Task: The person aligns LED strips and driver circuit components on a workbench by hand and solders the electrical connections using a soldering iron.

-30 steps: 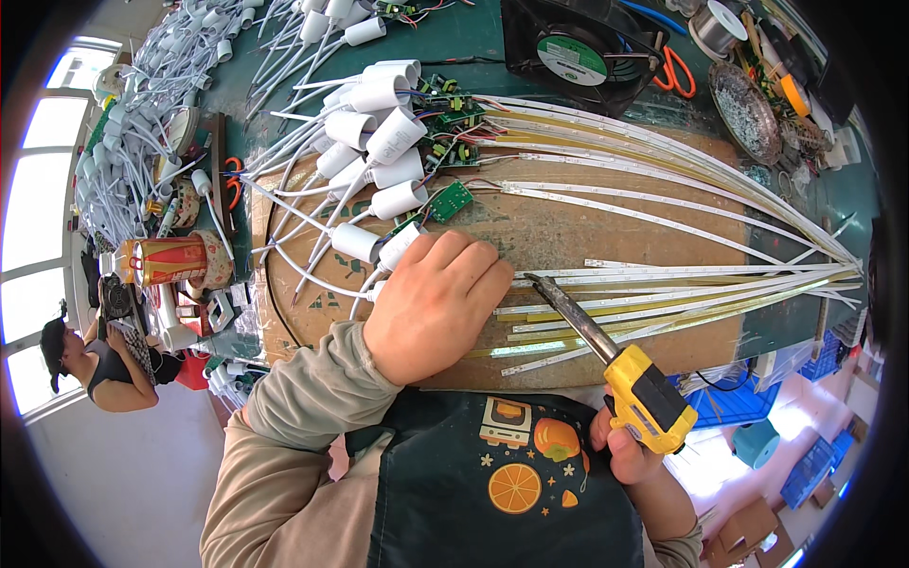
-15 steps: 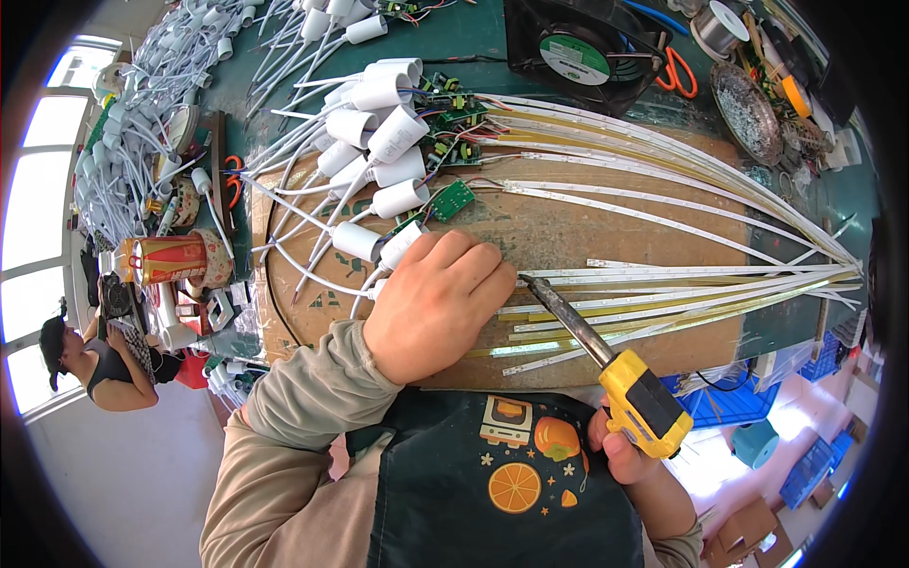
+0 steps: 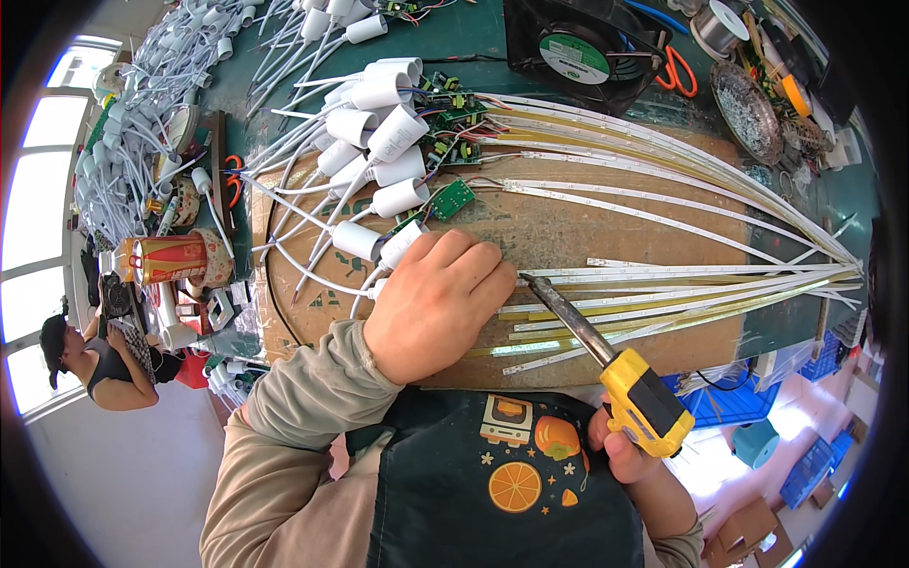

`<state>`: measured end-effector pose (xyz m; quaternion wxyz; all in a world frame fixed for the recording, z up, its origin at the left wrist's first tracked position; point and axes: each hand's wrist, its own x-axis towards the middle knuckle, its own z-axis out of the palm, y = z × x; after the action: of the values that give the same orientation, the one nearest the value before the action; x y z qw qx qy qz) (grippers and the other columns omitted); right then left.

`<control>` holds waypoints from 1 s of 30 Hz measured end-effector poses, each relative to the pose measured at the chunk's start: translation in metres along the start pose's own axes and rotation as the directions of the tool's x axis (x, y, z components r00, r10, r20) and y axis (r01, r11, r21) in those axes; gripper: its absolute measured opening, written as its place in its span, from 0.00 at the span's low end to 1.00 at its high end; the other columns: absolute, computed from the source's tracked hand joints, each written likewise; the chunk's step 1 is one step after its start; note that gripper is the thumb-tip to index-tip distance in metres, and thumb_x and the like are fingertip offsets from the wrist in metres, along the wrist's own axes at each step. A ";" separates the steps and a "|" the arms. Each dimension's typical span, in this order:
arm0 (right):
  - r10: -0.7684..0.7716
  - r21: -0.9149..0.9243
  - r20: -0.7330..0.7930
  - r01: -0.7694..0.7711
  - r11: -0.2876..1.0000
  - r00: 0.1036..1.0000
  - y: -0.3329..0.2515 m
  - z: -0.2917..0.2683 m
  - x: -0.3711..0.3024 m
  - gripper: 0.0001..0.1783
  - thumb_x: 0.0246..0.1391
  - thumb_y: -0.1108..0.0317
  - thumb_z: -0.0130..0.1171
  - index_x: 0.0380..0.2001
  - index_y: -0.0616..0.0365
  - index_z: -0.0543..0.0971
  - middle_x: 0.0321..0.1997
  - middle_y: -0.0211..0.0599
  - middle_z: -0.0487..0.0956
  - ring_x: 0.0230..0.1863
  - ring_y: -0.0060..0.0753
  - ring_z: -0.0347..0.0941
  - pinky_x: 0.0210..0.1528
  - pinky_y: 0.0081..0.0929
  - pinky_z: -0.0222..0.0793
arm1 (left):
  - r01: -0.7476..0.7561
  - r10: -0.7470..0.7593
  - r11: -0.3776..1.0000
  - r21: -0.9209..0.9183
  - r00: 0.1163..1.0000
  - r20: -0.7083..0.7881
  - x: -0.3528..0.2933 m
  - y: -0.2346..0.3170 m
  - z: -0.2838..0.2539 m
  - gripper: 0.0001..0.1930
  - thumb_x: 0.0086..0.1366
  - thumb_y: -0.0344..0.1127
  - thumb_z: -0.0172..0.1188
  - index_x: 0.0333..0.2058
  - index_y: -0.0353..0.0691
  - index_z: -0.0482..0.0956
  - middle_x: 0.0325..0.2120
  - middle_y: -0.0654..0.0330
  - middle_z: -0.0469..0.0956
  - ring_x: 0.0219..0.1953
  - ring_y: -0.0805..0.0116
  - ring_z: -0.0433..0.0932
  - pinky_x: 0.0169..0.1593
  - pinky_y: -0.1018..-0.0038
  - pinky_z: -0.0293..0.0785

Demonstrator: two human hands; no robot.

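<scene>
While my left hand (image 3: 440,308) is curled, knuckles up, I cannot tell whether its hidden fingertips pinch anything. My right hand (image 3: 625,456) grips the yellow-handled soldering iron (image 3: 649,402), its shaft slanting up-left to a tip just beside those fingers. The white strip (image 3: 644,272) at that tip lies right of my left hand, the nearer one, its long axis running roughly left-right.

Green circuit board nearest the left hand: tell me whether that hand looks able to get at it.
Probably yes: the green circuit board lies just beyond the left hand, with nothing seen between. That hand may be occupied beside the tip of the yellow soldering iron; its grip is hidden.
</scene>
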<state>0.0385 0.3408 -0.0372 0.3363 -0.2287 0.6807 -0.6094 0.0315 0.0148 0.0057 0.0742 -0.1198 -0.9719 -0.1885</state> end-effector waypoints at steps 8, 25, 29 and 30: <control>0.012 0.113 -0.022 -0.009 0.994 1.000 0.000 -0.004 -0.003 0.33 0.55 0.59 0.59 0.58 0.67 0.63 0.23 0.34 0.69 0.19 0.25 0.63 0.22 0.23 0.63 | -0.001 0.001 1.000 0.003 1.000 0.000 0.000 0.000 0.000 0.14 0.47 0.26 0.60 0.36 0.38 0.79 0.36 0.60 0.75 0.39 0.61 0.74 0.43 0.68 0.70; 0.058 0.116 0.001 -0.058 0.992 0.998 -0.001 -0.003 -0.003 0.34 0.57 0.57 0.59 0.59 0.67 0.62 0.24 0.33 0.68 0.21 0.25 0.63 0.24 0.23 0.63 | 0.002 -0.002 1.000 -0.001 1.000 -0.002 0.001 0.001 -0.001 0.14 0.46 0.25 0.60 0.36 0.38 0.79 0.36 0.60 0.75 0.38 0.61 0.74 0.42 0.68 0.70; 0.064 0.133 -0.032 -0.059 0.989 0.997 -0.003 -0.001 -0.002 0.34 0.57 0.56 0.60 0.58 0.67 0.63 0.23 0.33 0.68 0.21 0.25 0.63 0.24 0.23 0.64 | 0.006 -0.006 1.000 -0.011 1.000 -0.005 0.001 0.001 0.000 0.14 0.47 0.25 0.61 0.36 0.38 0.79 0.36 0.60 0.75 0.38 0.61 0.74 0.42 0.68 0.71; 0.064 0.133 -0.032 -0.060 0.989 0.997 -0.004 -0.001 -0.001 0.34 0.57 0.56 0.60 0.58 0.67 0.63 0.23 0.33 0.68 0.21 0.25 0.63 0.24 0.23 0.64 | 0.008 -0.008 1.000 -0.011 1.000 -0.005 0.001 0.001 -0.001 0.14 0.47 0.25 0.61 0.36 0.38 0.79 0.36 0.59 0.76 0.38 0.61 0.75 0.42 0.67 0.71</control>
<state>0.0384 0.3417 -0.0333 0.3570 -0.1737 0.6518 -0.6462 0.0308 0.0154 0.0068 0.0754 -0.1158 -0.9712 -0.1943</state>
